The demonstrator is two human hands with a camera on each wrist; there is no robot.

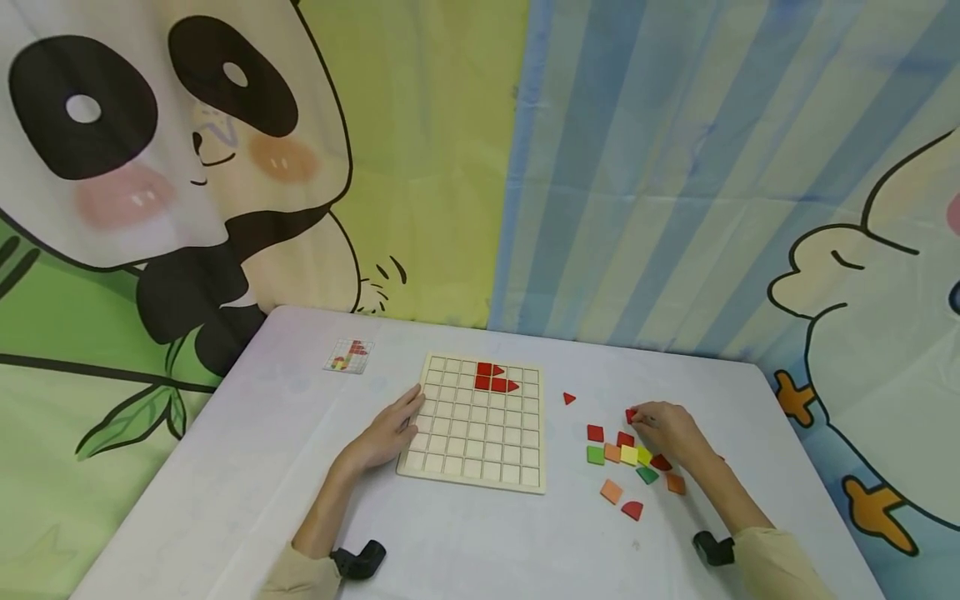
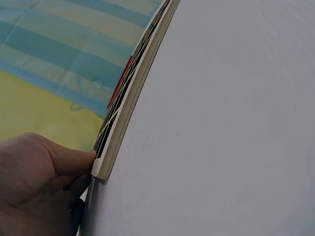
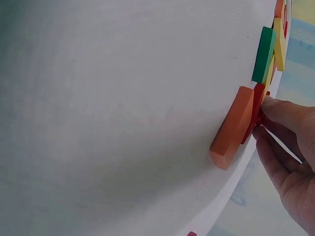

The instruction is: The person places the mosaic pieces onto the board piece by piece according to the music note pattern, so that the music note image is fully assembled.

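A pale wooden grid board [image 1: 468,429] lies on the table, with several red squares and triangles [image 1: 482,383] set in its upper rows. My left hand [image 1: 386,429] rests against the board's left edge, fingers touching the rim; its thumb [image 2: 74,160] meets the board's corner in the left wrist view. To the right, my right hand [image 1: 670,429] pinches a small red piece [image 1: 630,414] between thumb and fingertips, over loose coloured pieces. Its full shape is hidden by the fingers. Close by lie a dark red piece [image 1: 661,462], a green piece [image 1: 647,475] and an orange square [image 1: 676,484].
A small printed pattern card [image 1: 349,356] lies left of the board. A red triangle [image 1: 568,398] sits between board and pile. Nearer the front are another orange square [image 1: 611,491] and a red rounded piece [image 1: 632,510]. Printed curtains [image 1: 637,167] hang behind the table.
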